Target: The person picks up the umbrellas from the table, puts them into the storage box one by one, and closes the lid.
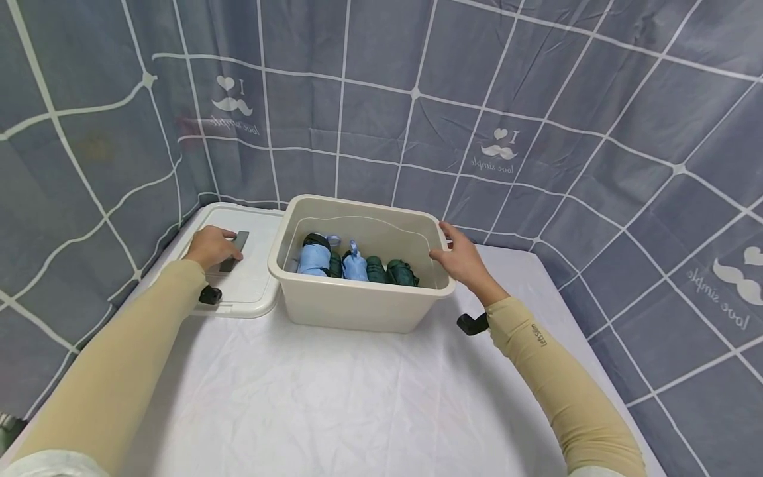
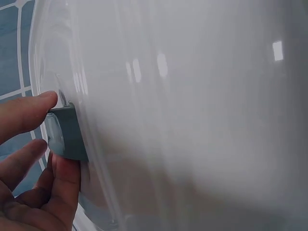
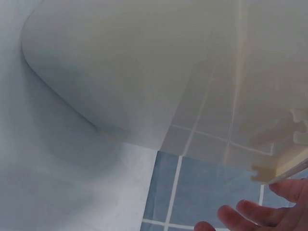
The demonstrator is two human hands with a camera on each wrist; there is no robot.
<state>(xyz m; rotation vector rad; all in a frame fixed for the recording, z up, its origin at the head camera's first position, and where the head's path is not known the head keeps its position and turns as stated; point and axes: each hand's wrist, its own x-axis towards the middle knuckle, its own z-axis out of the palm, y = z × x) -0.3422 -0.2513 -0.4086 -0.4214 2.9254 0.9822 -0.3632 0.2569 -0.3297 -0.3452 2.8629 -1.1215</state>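
Observation:
A cream plastic storage box (image 1: 352,305) stands without its lid on the white-covered table. Inside it lie rolled light blue bundles (image 1: 314,257), one with a black top, and dark green ones (image 1: 402,273). To its left, the white lid (image 1: 262,265) lies flat, with a grey handle (image 1: 241,240) on it. My left hand (image 1: 211,248) pinches this grey handle (image 2: 72,132) between thumb and fingers. On the box's right rim rests my right hand (image 1: 463,260), thumb over the inside, fingers outside. The right wrist view shows those fingers (image 3: 240,216) under the rim's edge.
A white cloth (image 1: 334,404) covers the table. Grey curtains (image 1: 381,119) with white grid lines hang close behind and along both sides. At the lower left edge, a dark green object (image 1: 10,427) is partly in view.

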